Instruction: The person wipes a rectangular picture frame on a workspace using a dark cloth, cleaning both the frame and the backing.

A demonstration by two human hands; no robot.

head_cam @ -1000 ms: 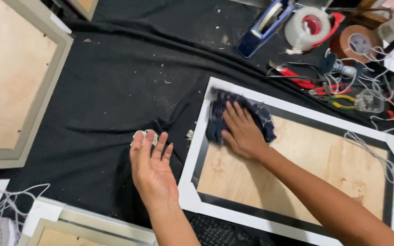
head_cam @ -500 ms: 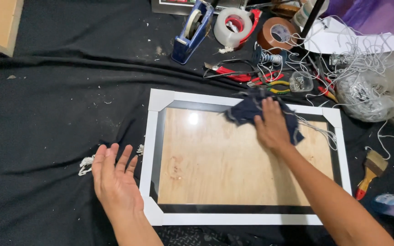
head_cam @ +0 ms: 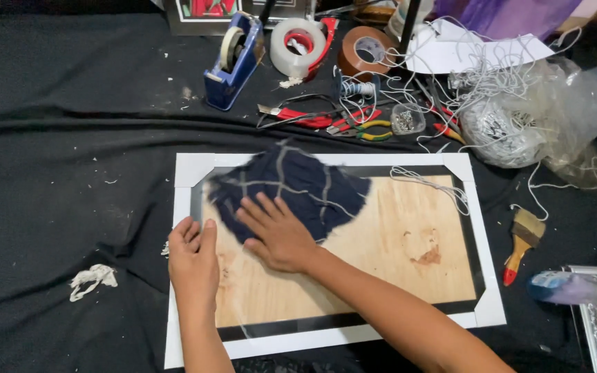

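Head view: the right hand presses flat, fingers spread, on a dark blue checked cloth over the white-edged rectangular picture frame. The left hand, open with fingers together, rests on the frame's left edge, seemingly steadying it.

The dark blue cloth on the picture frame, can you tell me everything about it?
The dark blue cloth looks soft and crumpled, with thin pale lines crossing it like a grid. It lies spread flat over the upper left part of the white-edged frame, covering some of the wooden board. The right hand presses flat on its lower edge. The left hand rests beside it on the frame's left side, not touching it.
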